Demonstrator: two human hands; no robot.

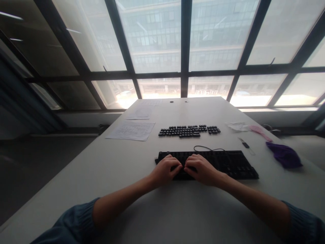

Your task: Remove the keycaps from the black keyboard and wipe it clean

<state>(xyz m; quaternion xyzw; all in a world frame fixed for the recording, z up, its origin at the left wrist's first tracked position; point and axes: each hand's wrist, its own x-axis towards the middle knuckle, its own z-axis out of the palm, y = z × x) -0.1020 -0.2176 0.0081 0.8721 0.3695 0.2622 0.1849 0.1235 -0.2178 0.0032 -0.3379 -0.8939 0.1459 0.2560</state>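
Observation:
A black keyboard (235,164) lies across the table in front of me, its thin cable (203,147) curling up behind it. My left hand (166,168) is over the keyboard's left part, thumb and fingers closed together. Close beside it, my right hand (201,168) is also closed in a pinch, and the fingertips of both hands nearly meet. Whatever lies between the fingers is too small or hidden to make out. Behind the keyboard, many loose black keycaps (186,131) are set out in rows.
Printed paper sheets (132,131) lie at the left. To the right are a small black-handled tool with wire ends (245,144), a purple cloth (284,155), a pink brush-like item (261,132) and a crumpled white wrapper (237,126). Large windows stand beyond the table (122,162).

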